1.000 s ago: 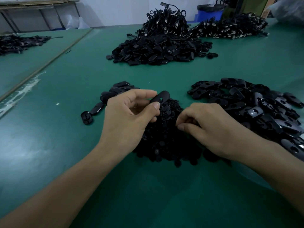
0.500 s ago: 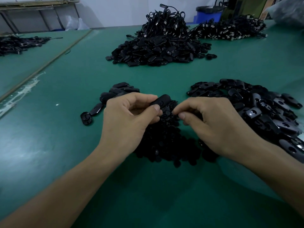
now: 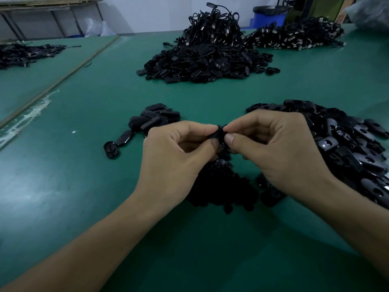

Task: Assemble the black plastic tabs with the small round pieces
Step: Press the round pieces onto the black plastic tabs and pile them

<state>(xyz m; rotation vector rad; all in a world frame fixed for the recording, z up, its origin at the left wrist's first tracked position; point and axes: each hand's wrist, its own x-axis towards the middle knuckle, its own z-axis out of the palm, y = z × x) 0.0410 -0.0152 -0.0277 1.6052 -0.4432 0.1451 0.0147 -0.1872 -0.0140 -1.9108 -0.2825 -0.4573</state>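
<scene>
My left hand (image 3: 174,157) pinches a black plastic tab (image 3: 217,132) between thumb and forefinger above the table. My right hand (image 3: 280,148) meets it from the right, thumb and forefinger pinched on the same tab's end; any small round piece between the fingertips is hidden. Under both hands lies a heap of small round black pieces (image 3: 223,186). A pile of loose black tabs with holes (image 3: 353,148) spreads to the right, partly behind my right wrist. A small group of black tabs (image 3: 153,119) lies to the left of my left hand.
The green table (image 3: 84,186) carries a large mound of black tabs (image 3: 200,62) at the back centre, with bundled cables (image 3: 294,36) on and beside it. A second green table with dark parts (image 3: 23,53) stands left. A blue bin (image 3: 269,15) is behind.
My right hand lifted off the heap of round pieces and came up to the tab in my left hand. Both hands now pinch the tab together, slightly higher than before.
</scene>
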